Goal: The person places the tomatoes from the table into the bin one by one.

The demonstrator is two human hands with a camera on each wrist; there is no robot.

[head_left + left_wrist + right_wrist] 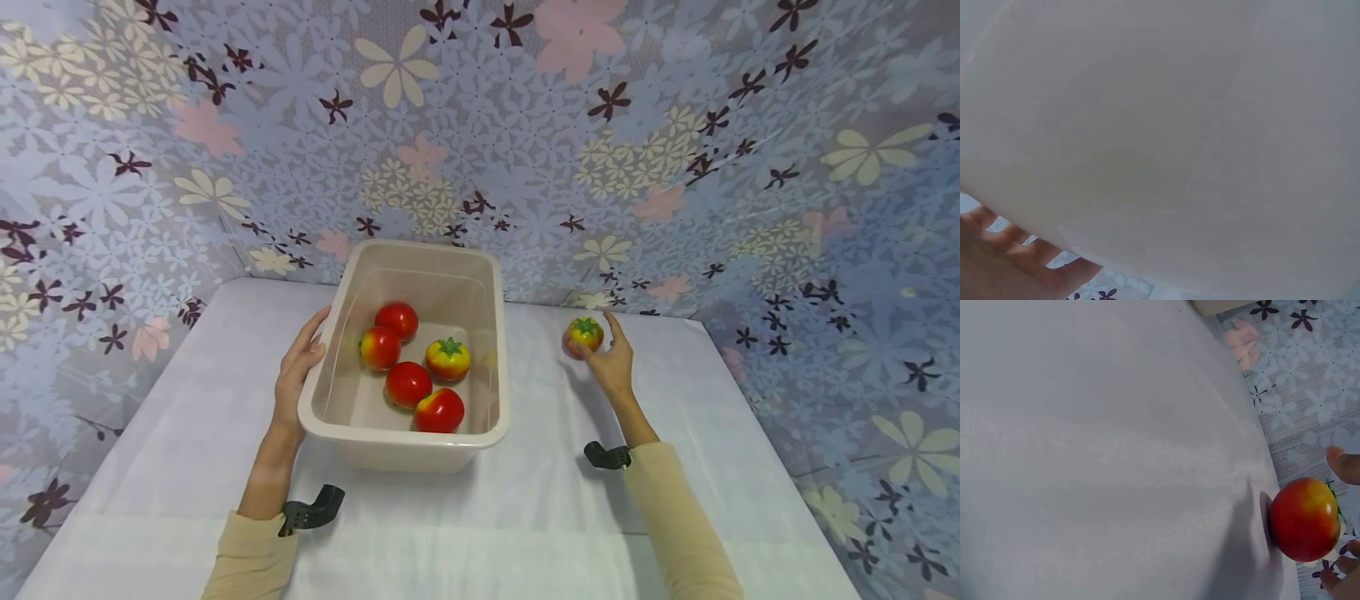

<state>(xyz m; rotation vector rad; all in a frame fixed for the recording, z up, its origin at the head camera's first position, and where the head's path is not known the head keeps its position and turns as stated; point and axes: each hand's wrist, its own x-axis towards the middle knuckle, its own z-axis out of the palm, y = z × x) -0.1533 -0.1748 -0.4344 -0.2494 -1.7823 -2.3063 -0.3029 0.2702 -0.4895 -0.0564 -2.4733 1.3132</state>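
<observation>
A red-and-yellow tomato (584,336) with a green star-shaped top sits on the white cloth near the table's far edge. My right hand (611,362) is around it, thumb and fingers spread on either side. In the right wrist view, gaps show between the fingertips (1342,464) and the tomato (1305,519). My left hand (296,375) lies along the left outer side of a beige plastic bin (420,454), its fingers extended at the rim. The left wrist view is mostly the bin's wall (1166,137), with the left hand (1016,262) at its lower edge.
Several tomatoes (408,384) lie inside the bin, mostly red, one showing its green top. White cloth (555,525) covers the table. Flower-patterned fabric (480,125) rises behind it and at both sides. A black wrist mount (313,508) projects from each sleeve.
</observation>
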